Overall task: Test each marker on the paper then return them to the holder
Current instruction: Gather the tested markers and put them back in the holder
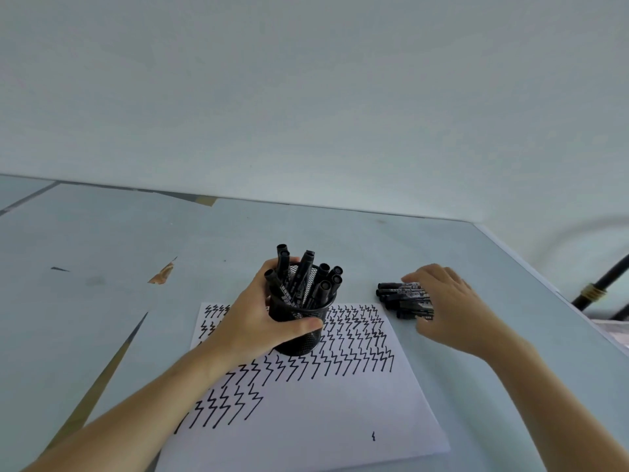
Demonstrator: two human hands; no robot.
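Observation:
A black mesh holder point(299, 330) stands on the white paper point(306, 413), which is covered with rows of black zigzag marks. Several black markers point(306, 274) stick up out of the holder. My left hand point(252, 318) grips the holder, thumb across its front and fingers round its far side. To the right of the paper lies a pile of several black markers point(403, 298) on the table. My right hand point(449, 308) lies over the right end of that pile, fingers spread over the markers and curving down at their ends; whether it grips any I cannot tell.
The pale grey table point(102, 267) has torn, scuffed patches at the left point(161, 275). Its right edge point(544, 284) runs diagonally close to my right hand. A black pipe point(599, 291) stands beyond that edge. A plain wall rises behind the table.

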